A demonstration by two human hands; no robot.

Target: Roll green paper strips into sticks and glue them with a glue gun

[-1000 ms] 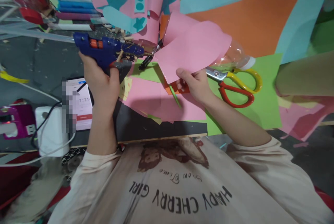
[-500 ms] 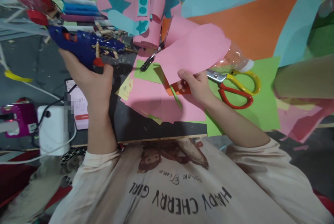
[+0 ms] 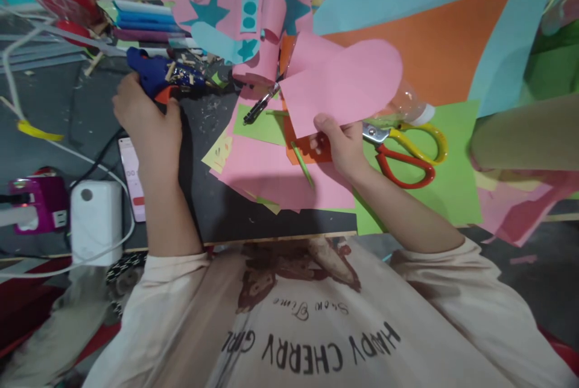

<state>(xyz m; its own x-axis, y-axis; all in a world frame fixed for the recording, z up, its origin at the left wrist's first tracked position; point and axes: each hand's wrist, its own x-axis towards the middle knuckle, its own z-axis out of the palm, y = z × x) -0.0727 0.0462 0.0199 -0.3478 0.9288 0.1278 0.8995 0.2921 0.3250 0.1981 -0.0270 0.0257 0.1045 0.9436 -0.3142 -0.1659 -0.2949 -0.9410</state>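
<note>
The right hand's grip (image 3: pixel 346 146) pinches the lower edge of the pink paper (image 3: pixel 344 83), which spreads beyond it. The left hand's grip (image 3: pixel 151 125) is at the blue glue gun (image 3: pixel 156 74), whether clasping I cannot tell. Scissors (image 3: pixel 384 150) lie just right; upside-down lettering on the shirt (image 3: pixel 289 330) reads "HAPPY CHERRY".

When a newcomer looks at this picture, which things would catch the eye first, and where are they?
The eye would likely fall first on the pink paper in the right hand, near the centre. Just right of that hand lie scissors with one yellow and one red handle. On the left side, the left hand holds a blue glue gun.
</note>
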